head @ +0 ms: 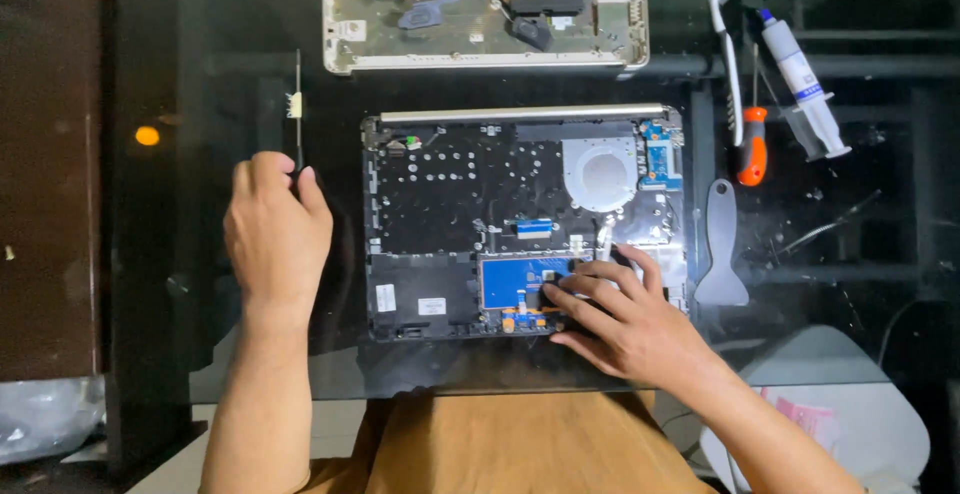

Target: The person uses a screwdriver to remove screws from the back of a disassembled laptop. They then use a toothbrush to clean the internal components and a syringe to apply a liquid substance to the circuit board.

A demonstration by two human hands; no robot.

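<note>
Fingers of your right hand (615,319) spread flat on the opened laptop's (520,224) blue board at five o'clock, while your left hand (275,229) grips a thin black screwdriver (297,104) at nine.

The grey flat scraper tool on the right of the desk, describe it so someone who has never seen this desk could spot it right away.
Start at the opened laptop base lying in the middle of the glass table. Just off its right edge, past the right hand, lies the plastic scraper. Unlike the orange-handled screwdriver and the syringe above it, it is flat, plain grey and flares into a wide blade.
</note>
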